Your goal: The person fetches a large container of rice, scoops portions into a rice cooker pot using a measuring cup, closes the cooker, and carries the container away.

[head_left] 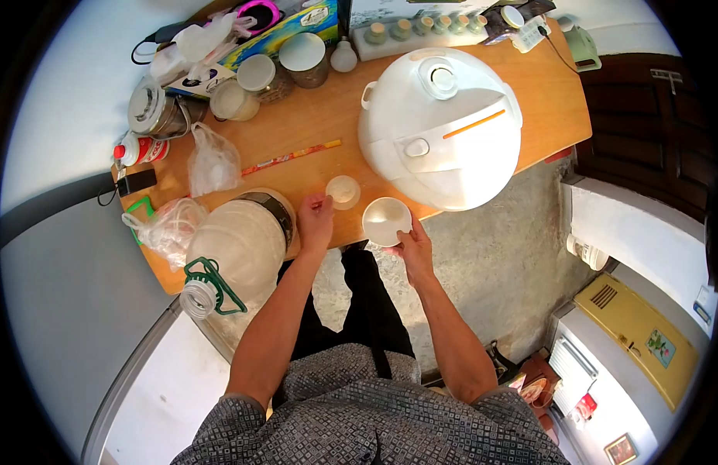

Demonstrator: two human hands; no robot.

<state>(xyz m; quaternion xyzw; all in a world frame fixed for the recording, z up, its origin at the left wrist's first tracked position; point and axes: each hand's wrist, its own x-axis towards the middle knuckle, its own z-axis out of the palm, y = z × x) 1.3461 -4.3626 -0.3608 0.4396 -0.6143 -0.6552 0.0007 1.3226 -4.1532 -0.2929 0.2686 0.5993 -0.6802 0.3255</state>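
Observation:
My right hand (413, 249) holds a small white bowl (385, 220) by its rim, just off the front edge of the wooden table (297, 172). Fingers of my left hand (316, 220) are pinched together at the near left side of a small round pale dish or lid (343, 192) on the table; whether they grip it is too small to tell. Left of that hand stands a large clear plastic jug (239, 244) with a green handle. A big white rice cooker (443, 128) is behind and to the right of the bowl.
A wrapped orange stick (291, 156) lies mid-table. Several lidded jars (303, 60) and a light bulb (343, 56) line the back. Plastic bags (213, 160) and a red-and-white bottle (142, 149) are at left. A tray of small bottles (421, 35) stands behind the cooker.

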